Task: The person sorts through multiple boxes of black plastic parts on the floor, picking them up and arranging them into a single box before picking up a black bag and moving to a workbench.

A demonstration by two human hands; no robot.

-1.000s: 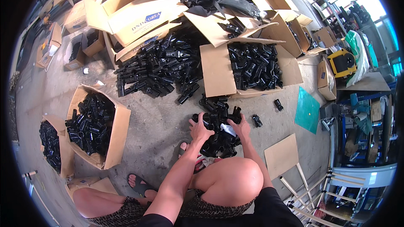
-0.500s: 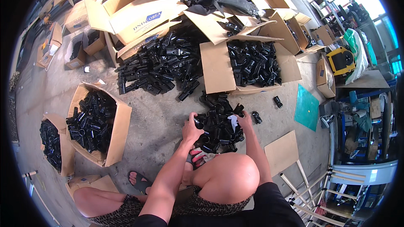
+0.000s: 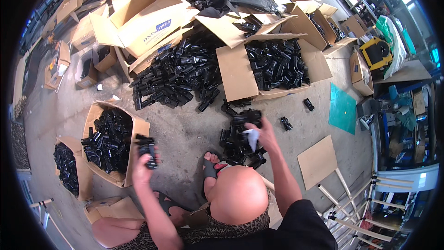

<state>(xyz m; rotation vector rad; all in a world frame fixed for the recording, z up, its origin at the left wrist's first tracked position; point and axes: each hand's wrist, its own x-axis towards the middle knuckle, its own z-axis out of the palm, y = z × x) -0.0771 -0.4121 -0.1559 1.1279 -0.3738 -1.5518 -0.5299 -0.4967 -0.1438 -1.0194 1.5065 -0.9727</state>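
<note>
My left hand (image 3: 142, 169) is closed round a black tubular fitting (image 3: 145, 149), perhaps more than one, beside the right wall of an open cardboard box (image 3: 138, 141). That box is heaped with similar black fittings (image 3: 107, 134). Over a small pile of fittings (image 3: 238, 146) on the floor in front of my knee, my right hand (image 3: 264, 134) grips another black fitting (image 3: 249, 117), blurred by motion. A crumpled white cloth or paper (image 3: 252, 139) hangs by the right fingers; how it is held is unclear.
A bigger heap of fittings (image 3: 178, 71) lies ahead, next to a full open carton (image 3: 236, 74). Another filled box (image 3: 85, 171) stands at far left. Two loose fittings (image 3: 286, 123), a green sheet (image 3: 342, 109), a cardboard piece (image 3: 317, 162) and pale rods (image 3: 344, 206) lie to the right.
My left hand has moved left from the small pile to the box, carrying a black fitting. My right hand has lifted slightly with a fitting and shifted a little left.
</note>
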